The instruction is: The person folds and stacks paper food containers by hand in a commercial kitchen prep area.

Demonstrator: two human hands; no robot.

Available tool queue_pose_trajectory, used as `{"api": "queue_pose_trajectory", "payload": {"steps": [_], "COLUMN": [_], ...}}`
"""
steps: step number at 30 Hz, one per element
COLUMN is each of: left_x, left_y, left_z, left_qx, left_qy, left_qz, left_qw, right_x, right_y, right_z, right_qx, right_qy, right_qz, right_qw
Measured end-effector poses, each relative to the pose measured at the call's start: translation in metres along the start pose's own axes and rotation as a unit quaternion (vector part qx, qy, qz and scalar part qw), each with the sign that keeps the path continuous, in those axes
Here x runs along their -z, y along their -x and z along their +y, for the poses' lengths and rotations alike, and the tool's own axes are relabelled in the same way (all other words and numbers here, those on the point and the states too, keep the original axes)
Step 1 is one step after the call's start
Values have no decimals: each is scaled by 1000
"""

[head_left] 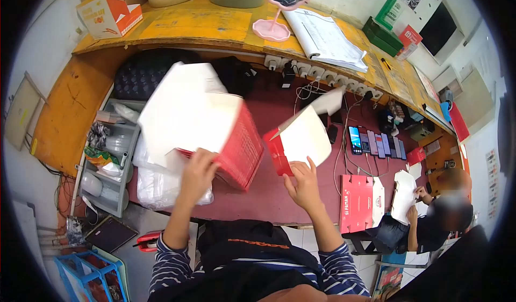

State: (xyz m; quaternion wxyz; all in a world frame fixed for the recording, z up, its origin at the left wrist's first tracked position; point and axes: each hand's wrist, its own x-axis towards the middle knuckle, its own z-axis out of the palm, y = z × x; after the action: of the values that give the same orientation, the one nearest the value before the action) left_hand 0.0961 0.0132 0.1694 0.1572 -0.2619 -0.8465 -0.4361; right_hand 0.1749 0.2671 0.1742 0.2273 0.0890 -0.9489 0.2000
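On the left of the desk stands a large red and white cardboard box (244, 149), or several nested together, with big white flaps blurred by motion. My left hand (198, 175) has its fingers curled over the near edge of this cardboard. To the right, a smaller folded carton (306, 141), red outside and white inside, is tilted with a flap raised. My right hand (303, 186) grips its near edge, fingers on the white inner face and thumb below. A plastic-wrapped bundle (153, 181) lies beside my left hand, partly covered by the box.
Several phones (376, 143) with cables lie on the right. Flat red cartons (357, 202) rest at the desk's right end, where another person (414, 221) handles a white carton piece. A grey tray (115, 189) stands left; a yellow shelf (215, 22) spans the back.
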Motion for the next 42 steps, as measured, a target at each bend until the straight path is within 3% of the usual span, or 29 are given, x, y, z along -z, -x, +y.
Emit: {"api": "queue_pose_trajectory", "payload": {"steps": [4,5,7,9,11,13,17,23,25,26,28,30,32,33,35,38,42], "left_x": [-22,-23,-40,-36,-33,-34,-25,-15,-14,-14,-22,-25,-25,-24,-24,-28,-32], "left_y": [20,24,33,38,41,40,28,29,27,28,33,36,38,37,37,41,39], "left_z": [39,37,26,31,34,36,42,33,32,32,29,31,35,32,25,12,10], "left_qx": [-2,-82,-105,-54,0,25,-54,-78,-76,-79,-69,-65,-134,-132,-3,45,39], "left_qy": [-32,-103,-29,-71,-114,-30,-53,-64,-55,-46,-61,-74,-101,-103,-214,-252,-196], "left_qz": [-40,-67,-34,-89,-141,16,112,62,49,36,26,14,-6,-5,-14,-12,-15], "left_qw": [999,989,993,992,983,999,991,993,994,995,995,995,986,986,977,967,980], "right_x": [75,81,76,62,42,25,11,-5,-8,-3,11,1,-16,-20,-21,-19,-46], "right_y": [-39,-45,-56,-68,-77,-81,-79,-74,-76,-84,-106,-114,-116,-114,-109,-114,-118], "right_z": [-76,-88,-99,-105,-99,-91,-85,-90,-88,-90,-95,-101,-110,-114,-124,-131,-106], "right_qx": [98,145,191,216,210,158,139,178,206,209,136,139,168,170,138,128,122], "right_qy": [-90,-119,-145,-142,-137,-75,-30,55,125,122,79,41,48,48,131,179,155], "right_qz": [-30,-68,-107,-123,-125,-122,-133,-117,-228,-230,-435,-378,-292,-292,-310,-383,-371], "right_qw": [991,980,965,958,960,977,981,976,943,943,887,915,940,940,932,897,908]}}
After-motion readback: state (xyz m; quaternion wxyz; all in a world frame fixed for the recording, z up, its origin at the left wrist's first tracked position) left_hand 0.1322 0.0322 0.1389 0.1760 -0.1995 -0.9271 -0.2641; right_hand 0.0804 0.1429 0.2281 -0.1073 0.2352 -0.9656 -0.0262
